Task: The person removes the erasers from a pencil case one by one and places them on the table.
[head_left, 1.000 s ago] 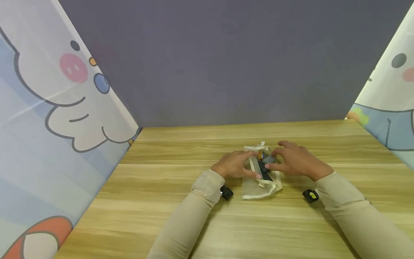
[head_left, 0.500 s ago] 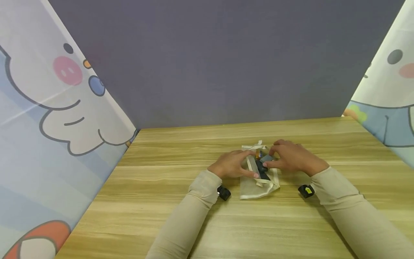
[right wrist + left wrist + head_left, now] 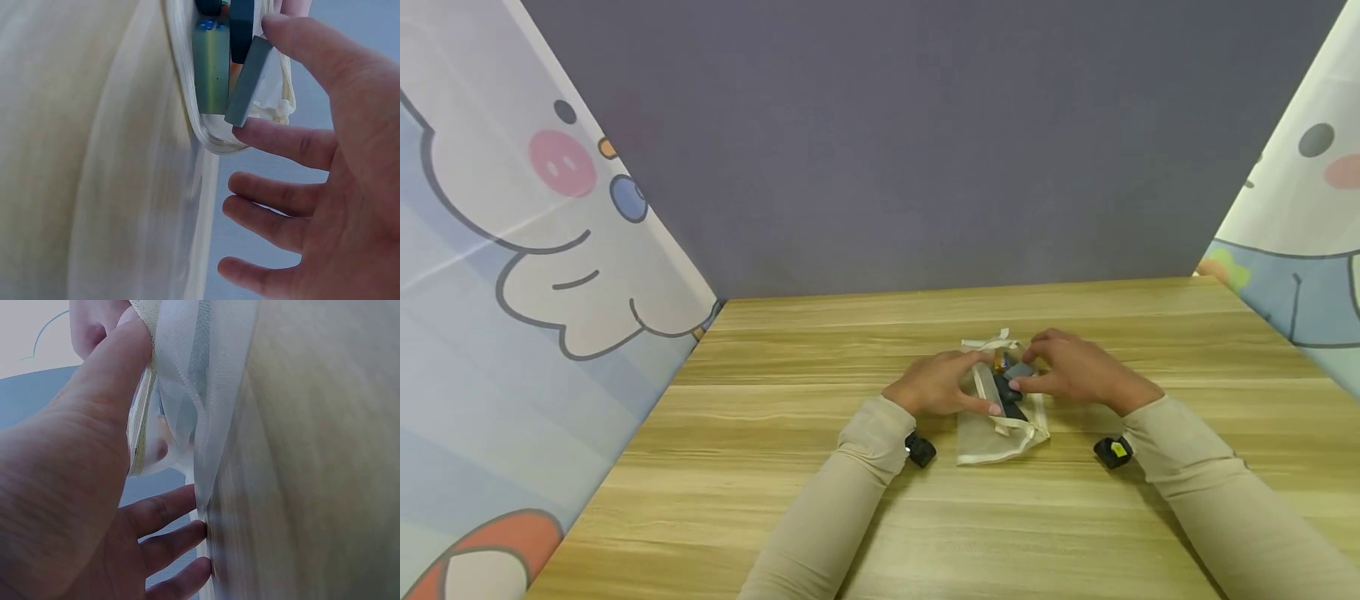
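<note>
block [image 3: 250, 82] still pinched by r hand [image 3: 1081, 372] at mesh bag [image 3: 980, 441], same as b4.

The left hand [image 3: 936, 383] hides part of the mesh pouch [image 3: 987, 442] on its left side, while the right hand [image 3: 1081, 372] covers the right end of a grey block [image 3: 1018, 372]. An orange-and-blue item [image 3: 1002, 361] is too small to identify. The left sleeve [image 3: 831, 500] and right sleeve [image 3: 1232, 496] are cut off at the near edge. The right wrist view crops a dark piece [image 3: 241, 31]; in the left one, the tabletop [image 3: 331, 456] is blurred (faint streaks show).
</note>
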A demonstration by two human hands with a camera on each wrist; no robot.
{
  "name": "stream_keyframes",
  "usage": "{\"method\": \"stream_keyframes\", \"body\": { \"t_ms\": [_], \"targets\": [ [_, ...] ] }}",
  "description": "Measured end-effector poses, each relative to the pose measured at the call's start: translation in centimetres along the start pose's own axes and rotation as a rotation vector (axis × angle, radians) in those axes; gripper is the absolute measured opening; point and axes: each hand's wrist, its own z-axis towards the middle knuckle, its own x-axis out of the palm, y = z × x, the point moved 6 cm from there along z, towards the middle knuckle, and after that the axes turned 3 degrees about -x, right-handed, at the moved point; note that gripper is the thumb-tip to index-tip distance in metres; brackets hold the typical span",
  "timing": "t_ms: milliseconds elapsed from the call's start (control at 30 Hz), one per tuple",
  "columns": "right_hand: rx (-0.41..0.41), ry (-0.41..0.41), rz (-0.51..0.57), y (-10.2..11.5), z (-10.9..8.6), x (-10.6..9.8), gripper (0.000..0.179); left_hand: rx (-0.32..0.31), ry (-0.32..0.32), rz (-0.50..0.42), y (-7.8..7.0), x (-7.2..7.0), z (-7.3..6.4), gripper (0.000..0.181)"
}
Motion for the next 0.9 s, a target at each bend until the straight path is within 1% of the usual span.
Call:
{"method": "stream_keyframes", "body": {
  "t_ms": [200,367,733,900],
  "targets": [
    [0.000,-0.005,0.014,-0.19,-0.02,0.15,0.064,0.006,0.003,-0.008,-0.11,0.05,0.07,0.086],
    [0.005,-0.003,0.029,-0.18,0.01,0.25,0.065,0.004,-0.001,0.002,-0.15,-0.03,0.08,0.085],
    [0.020,-0.004,0.062,-0.19,0.04,0.52,0.057,-0.004,-0.007,0.005,-0.07,0.06,-0.13,0.086],
    [0.002,-0.023,0.046,-0.12,0.07,0.27,0.056,-0.002,-0.009,0.001,-0.03,0.08,-0.09,0.086]
  ]
}}
